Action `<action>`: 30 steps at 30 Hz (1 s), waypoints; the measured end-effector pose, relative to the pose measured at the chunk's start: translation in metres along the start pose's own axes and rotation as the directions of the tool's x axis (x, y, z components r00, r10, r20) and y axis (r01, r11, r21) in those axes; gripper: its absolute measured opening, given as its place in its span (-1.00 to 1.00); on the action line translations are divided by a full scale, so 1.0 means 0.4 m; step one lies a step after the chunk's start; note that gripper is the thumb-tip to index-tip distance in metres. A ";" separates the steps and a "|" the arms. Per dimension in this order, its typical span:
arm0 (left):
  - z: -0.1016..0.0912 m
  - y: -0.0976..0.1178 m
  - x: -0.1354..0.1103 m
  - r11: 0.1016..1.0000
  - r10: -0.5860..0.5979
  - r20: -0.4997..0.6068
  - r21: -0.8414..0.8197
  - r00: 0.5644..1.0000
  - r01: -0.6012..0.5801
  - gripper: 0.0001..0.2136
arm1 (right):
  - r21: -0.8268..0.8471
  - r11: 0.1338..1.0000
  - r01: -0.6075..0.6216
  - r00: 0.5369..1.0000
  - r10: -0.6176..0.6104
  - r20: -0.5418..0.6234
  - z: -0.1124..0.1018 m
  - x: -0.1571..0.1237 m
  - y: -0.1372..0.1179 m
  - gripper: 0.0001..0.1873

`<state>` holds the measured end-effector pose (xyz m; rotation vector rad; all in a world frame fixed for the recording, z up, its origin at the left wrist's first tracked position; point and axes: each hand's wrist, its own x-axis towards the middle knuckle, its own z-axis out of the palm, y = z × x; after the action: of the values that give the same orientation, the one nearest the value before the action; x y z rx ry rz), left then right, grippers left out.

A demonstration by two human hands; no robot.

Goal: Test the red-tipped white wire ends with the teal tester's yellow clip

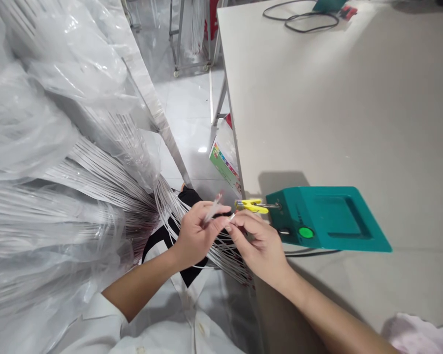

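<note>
My left hand is closed in a pinch on a thin clear tube that sticks up and to the right. My right hand meets it fingertip to fingertip, pinching the tube's small end piece. Both hands hover just left of a teal machine at the table's near edge. A yellow clamp juts from the machine's left side, right above my right fingers. A thick bundle of white tubes fans out from the left and drapes under my hands over my lap.
Clear plastic bags cover the tube bundles on the left. The grey table carries a black cable at its far end. A colourful carton stands on the floor by the table leg. A pink cloth lies bottom right.
</note>
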<state>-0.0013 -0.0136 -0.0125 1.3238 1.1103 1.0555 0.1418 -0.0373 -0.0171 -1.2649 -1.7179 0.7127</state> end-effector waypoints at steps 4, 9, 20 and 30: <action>0.014 0.000 -0.006 1.000 -0.025 0.042 -0.016 0.999 0.026 -0.89 | -0.041 0.998 0.057 0.998 -0.056 0.032 -0.005 0.002 0.007 -0.86; 0.022 -0.015 -0.004 0.974 -0.216 -0.048 -0.083 0.975 0.212 -0.84 | -0.079 0.997 0.017 0.990 -0.028 -0.137 -0.027 0.014 0.001 -0.84; 0.031 -0.013 -0.003 0.973 -0.217 -0.095 0.057 0.971 0.223 -0.91 | 0.016 1.000 -0.020 0.990 0.022 -0.139 -0.018 0.013 -0.003 -0.92; 0.022 0.007 -0.007 0.956 -0.277 0.051 -0.083 0.960 0.280 -0.85 | 0.108 0.990 -0.089 0.990 0.100 -0.103 -0.022 0.019 -0.005 -0.91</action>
<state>0.0072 -0.0180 -0.0102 1.0753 1.1675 0.8568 0.1479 -0.0311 -0.0089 -1.2957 -1.5228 0.7643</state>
